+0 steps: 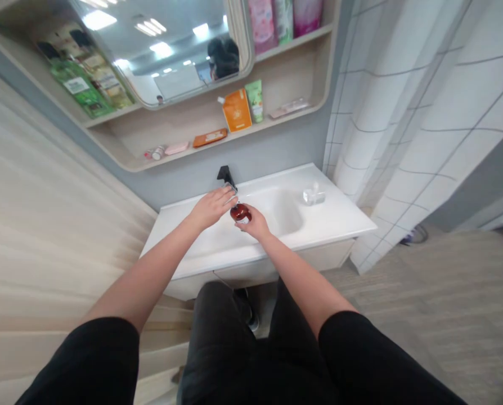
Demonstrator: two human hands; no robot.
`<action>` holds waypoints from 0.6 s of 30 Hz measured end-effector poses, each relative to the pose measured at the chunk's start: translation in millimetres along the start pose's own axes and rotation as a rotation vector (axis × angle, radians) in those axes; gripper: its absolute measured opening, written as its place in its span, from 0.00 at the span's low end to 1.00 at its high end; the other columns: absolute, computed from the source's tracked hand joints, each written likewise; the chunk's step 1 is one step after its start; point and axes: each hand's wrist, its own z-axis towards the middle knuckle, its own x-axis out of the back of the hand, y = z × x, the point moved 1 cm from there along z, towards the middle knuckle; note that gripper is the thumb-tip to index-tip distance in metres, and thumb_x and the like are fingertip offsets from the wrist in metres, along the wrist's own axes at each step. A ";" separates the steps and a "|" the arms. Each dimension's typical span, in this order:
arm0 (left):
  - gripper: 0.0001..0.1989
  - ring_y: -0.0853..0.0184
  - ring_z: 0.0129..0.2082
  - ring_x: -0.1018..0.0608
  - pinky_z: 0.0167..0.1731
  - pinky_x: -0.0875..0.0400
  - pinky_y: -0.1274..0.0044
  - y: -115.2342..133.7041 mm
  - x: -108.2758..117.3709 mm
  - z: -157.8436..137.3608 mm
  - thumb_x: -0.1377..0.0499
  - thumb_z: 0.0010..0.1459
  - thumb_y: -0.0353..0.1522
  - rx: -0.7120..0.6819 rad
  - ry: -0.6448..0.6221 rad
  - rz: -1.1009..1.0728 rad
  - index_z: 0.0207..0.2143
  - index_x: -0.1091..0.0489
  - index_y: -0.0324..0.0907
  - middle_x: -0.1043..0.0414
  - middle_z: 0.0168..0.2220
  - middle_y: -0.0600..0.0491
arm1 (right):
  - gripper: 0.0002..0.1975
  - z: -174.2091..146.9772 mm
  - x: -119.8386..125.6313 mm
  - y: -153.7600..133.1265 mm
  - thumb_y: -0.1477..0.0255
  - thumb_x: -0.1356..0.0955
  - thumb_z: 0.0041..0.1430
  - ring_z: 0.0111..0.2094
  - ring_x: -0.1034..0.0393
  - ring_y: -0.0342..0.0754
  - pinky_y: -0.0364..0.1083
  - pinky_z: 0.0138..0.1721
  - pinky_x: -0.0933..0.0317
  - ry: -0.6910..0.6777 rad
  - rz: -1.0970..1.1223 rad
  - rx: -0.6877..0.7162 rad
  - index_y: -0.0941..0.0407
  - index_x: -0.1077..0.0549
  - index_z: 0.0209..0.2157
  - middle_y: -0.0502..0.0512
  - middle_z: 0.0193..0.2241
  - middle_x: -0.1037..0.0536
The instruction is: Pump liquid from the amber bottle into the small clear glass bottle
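Note:
My right hand [255, 223] is wrapped round a small amber-brown bottle [239, 212] with a pale label, held tilted over the white sink basin [287, 211]. Just left of the bottle's neck is my left hand [213, 208], back of the hand up and fingers bent together. A clear, glassy edge shows at its fingertips, too small and blurred to name. Whether the left fingers touch the bottle is hidden. Behind them stands the black faucet [226, 175].
On the counter's right lies a clear bottle [314, 195]. Above, a shelf [135, 164] bears an orange pouch [237, 111], a green tube [255, 101] and a pink soap bar [177, 148]. A mirror [171, 50] hangs over it. Curtains [57, 197] flank the left side.

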 end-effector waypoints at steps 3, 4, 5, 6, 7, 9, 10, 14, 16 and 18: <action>0.25 0.52 0.76 0.31 0.72 0.31 0.55 -1.5 2.2 3.1 0.46 0.69 0.22 -0.038 0.007 0.005 0.65 0.25 0.41 0.26 0.69 0.37 | 0.47 0.0 0.0 0.2 0.61 0.16 0.48 0.63 0.23 0.63 0.61 0.70 0.31 0.007 0.012 -0.008 0.52 0.27 0.69 0.62 0.64 0.20; 0.25 0.52 0.75 0.31 0.72 0.31 0.55 -1.9 3.0 4.6 0.46 0.70 0.22 -0.048 0.007 0.006 0.65 0.25 0.41 0.26 0.69 0.37 | 0.47 0.2 0.2 -0.2 0.61 0.16 0.48 0.63 0.23 0.62 0.61 0.69 0.31 0.008 0.014 -0.009 0.53 0.28 0.69 0.62 0.64 0.20; 0.24 0.53 0.75 0.31 0.72 0.31 0.55 -2.1 3.8 6.4 0.46 0.71 0.23 -0.058 0.005 0.008 0.65 0.25 0.41 0.25 0.68 0.37 | 0.47 0.6 0.5 -0.8 0.61 0.16 0.48 0.63 0.23 0.62 0.61 0.69 0.31 0.010 0.016 -0.010 0.53 0.27 0.69 0.62 0.63 0.20; 0.23 0.53 0.75 0.30 0.72 0.31 0.55 -2.3 4.8 8.4 0.46 0.72 0.24 -0.068 0.002 0.009 0.65 0.25 0.41 0.25 0.68 0.37 | 0.47 1.0 0.9 -1.6 0.61 0.16 0.48 0.62 0.22 0.62 0.60 0.69 0.30 0.012 0.019 -0.010 0.53 0.27 0.69 0.62 0.63 0.20; 0.22 0.53 0.75 0.30 0.72 0.32 0.55 -2.4 5.7 10.4 0.46 0.72 0.24 -0.077 -0.003 0.008 0.64 0.25 0.41 0.25 0.68 0.37 | 0.46 1.4 1.3 -2.4 0.61 0.16 0.49 0.61 0.22 0.62 0.60 0.68 0.30 0.015 0.023 -0.010 0.53 0.27 0.68 0.63 0.62 0.19; 0.22 0.53 0.75 0.31 0.73 0.33 0.55 -2.9 7.2 14.1 0.46 0.73 0.26 -0.085 -0.017 -0.002 0.65 0.25 0.41 0.26 0.69 0.38 | 0.46 2.0 2.2 -4.1 0.62 0.16 0.48 0.61 0.22 0.62 0.59 0.68 0.30 0.027 0.030 -0.010 0.54 0.26 0.68 0.63 0.62 0.19; 0.22 0.53 0.76 0.31 0.73 0.34 0.55 -3.3 7.5 15.3 0.46 0.73 0.26 -0.082 -0.024 -0.013 0.65 0.26 0.42 0.26 0.69 0.38 | 0.45 2.1 2.5 -4.8 0.61 0.16 0.48 0.61 0.22 0.62 0.59 0.68 0.30 0.034 0.032 -0.013 0.54 0.26 0.67 0.63 0.62 0.19; 0.24 0.53 0.77 0.33 0.74 0.35 0.54 -4.1 3.2 12.2 0.46 0.71 0.25 -0.015 -0.030 -0.108 0.66 0.26 0.44 0.27 0.70 0.40 | 0.46 1.5 3.9 -7.3 0.62 0.16 0.48 0.63 0.23 0.62 0.61 0.70 0.32 0.036 0.036 -0.037 0.53 0.26 0.68 0.62 0.63 0.20; 0.28 0.52 0.77 0.34 0.74 0.35 0.53 -1.7 -2.2 5.5 0.45 0.68 0.22 0.065 -0.002 -0.151 0.68 0.26 0.44 0.28 0.71 0.39 | 0.46 1.1 4.8 -9.1 0.62 0.16 0.48 0.63 0.23 0.62 0.61 0.70 0.32 0.024 0.035 -0.040 0.53 0.26 0.67 0.62 0.63 0.20; 0.33 0.50 0.77 0.35 0.74 0.35 0.52 4.2 -8.9 -3.7 0.44 0.64 0.20 0.178 0.047 -0.173 0.69 0.28 0.44 0.29 0.71 0.39 | 0.46 0.8 5.8 -11.4 0.62 0.15 0.46 0.63 0.23 0.63 0.62 0.71 0.33 0.015 0.029 -0.035 0.52 0.25 0.66 0.62 0.63 0.20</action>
